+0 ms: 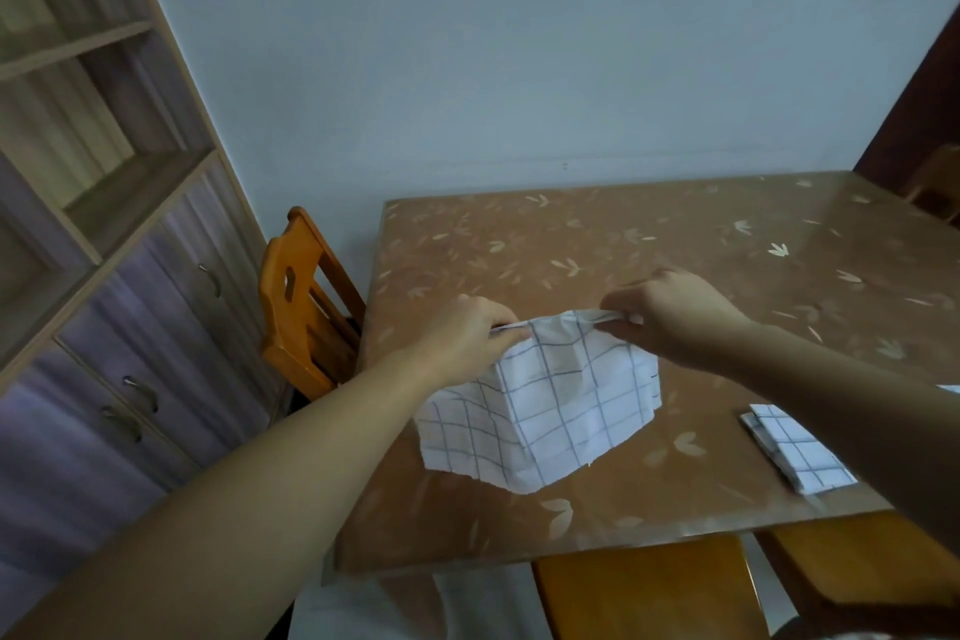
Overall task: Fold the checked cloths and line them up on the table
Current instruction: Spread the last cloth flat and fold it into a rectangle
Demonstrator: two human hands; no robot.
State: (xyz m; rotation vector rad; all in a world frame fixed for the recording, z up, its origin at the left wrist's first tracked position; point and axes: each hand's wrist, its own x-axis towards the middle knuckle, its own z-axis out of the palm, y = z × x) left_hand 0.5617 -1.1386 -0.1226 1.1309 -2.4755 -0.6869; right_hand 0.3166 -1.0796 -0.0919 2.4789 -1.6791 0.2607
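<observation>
A white cloth with a dark grid pattern hangs over the brown leaf-patterned table, its lower part resting on the tabletop. My left hand pinches its upper left corner and my right hand pinches its upper right corner, so the top edge sags between them. A second checked cloth, folded into a small rectangle, lies on the table at the right, partly hidden by my right forearm.
An orange wooden chair stands at the table's left side. Two more orange seats sit under the near edge. A wooden cabinet with shelves and drawers fills the left. A pale wall lies behind the table.
</observation>
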